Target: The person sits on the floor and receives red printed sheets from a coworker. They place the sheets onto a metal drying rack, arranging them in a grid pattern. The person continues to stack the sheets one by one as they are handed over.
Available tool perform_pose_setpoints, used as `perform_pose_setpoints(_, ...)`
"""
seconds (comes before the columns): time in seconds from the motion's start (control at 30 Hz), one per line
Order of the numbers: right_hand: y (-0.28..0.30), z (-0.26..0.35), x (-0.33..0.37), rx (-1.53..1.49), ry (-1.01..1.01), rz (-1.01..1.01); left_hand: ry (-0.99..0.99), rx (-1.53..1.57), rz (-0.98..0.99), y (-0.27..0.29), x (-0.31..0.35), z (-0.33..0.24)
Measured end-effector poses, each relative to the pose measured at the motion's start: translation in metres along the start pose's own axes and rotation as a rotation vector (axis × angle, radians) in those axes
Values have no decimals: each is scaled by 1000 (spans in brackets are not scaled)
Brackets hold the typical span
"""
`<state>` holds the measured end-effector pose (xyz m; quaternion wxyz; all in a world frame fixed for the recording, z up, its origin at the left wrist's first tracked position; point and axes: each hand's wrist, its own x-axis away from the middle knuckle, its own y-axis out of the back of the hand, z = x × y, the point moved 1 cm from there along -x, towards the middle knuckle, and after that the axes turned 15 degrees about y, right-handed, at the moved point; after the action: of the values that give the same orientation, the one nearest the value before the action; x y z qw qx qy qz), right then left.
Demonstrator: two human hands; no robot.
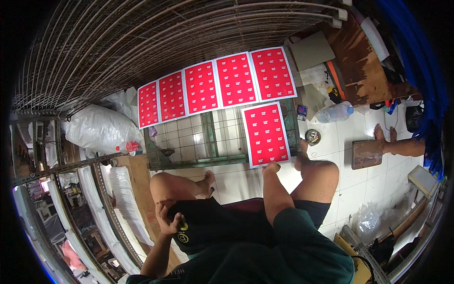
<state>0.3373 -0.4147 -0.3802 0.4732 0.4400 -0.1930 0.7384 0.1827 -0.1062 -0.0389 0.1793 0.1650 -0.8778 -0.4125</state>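
Note:
My right hand point(271, 166) pinches the near edge of a red printed sheet point(266, 134) with a white border. That sheet lies over the right part of a green metal wire rack point(208, 135). Just beyond it, several matching red sheets point(202, 85) form a slightly curved row along the rack's far side. My left hand point(166, 217) rests on my left thigh at the hem of my black shorts, its thumb apart from the fingers, and holds nothing that I can see.
A large stack of wire racks point(156, 38) rises behind the sheets. Plastic-wrapped bundles point(97, 128) lie left, beside metal shelving point(101, 203). A plastic bottle point(336, 112) and a round tin point(312, 137) are right. Another person's leg point(404, 147) is near a wooden block point(367, 155).

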Motion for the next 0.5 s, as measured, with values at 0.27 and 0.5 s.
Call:
perform_pose_setpoints(0.27, -4, -13, -14, 29, 3, 21, -23, -24, -20, 4, 6, 8)
perform_pose_setpoints(0.5, -9, -16, -25, -43, -5, 23, -25, -60, -17, 6, 3, 2)
